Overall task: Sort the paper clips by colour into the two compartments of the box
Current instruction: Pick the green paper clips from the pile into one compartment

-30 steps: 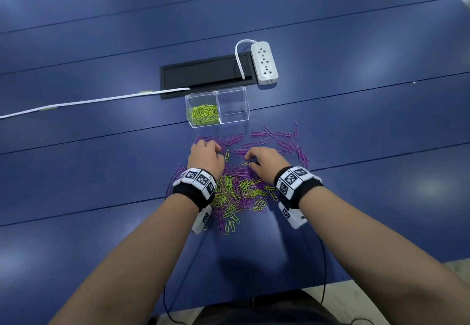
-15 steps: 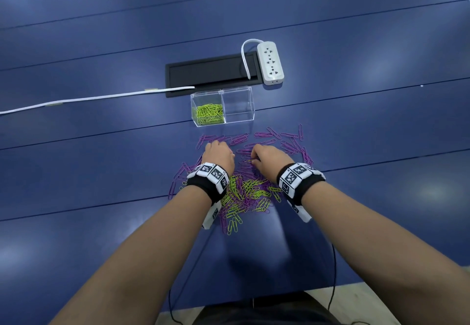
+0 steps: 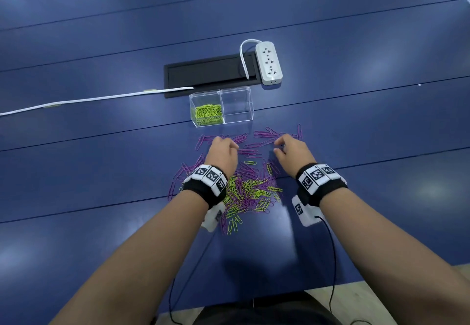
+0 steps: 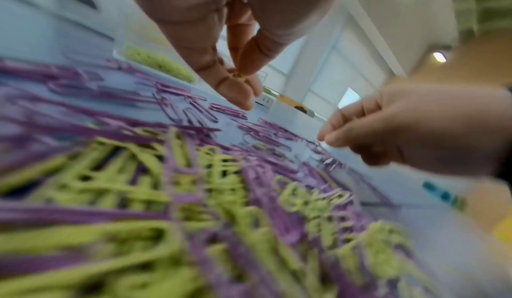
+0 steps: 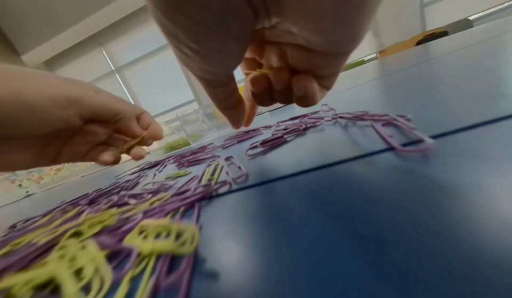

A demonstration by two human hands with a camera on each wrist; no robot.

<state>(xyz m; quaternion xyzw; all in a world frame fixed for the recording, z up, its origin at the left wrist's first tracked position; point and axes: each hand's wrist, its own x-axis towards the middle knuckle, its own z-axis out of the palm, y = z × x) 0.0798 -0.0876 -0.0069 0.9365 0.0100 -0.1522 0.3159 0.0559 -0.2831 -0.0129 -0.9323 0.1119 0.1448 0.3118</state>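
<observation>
A clear two-compartment box (image 3: 220, 91) stands on the blue table. Its left compartment holds green paper clips (image 3: 207, 115); the right compartment (image 3: 236, 104) looks empty. A mixed pile of purple and green clips (image 3: 250, 188) lies between my wrists, and loose purple clips (image 3: 264, 134) spread toward the box. My left hand (image 3: 229, 143) hovers over the purple clips and pinches a green clip (image 4: 238, 75) between thumb and fingers. My right hand (image 3: 279, 145) is raised beside it, its curled fingers holding a green clip (image 5: 256, 73).
Behind the box are a black cable hatch (image 3: 208, 73) and a white power strip (image 3: 269, 63). A flat white cable (image 3: 96, 99) runs off to the left. Thin black wires hang from my wrist cameras over the table's near edge.
Both hands have lifted off the mixed pile and moved forward toward the box. The right hand has also shifted to the right.
</observation>
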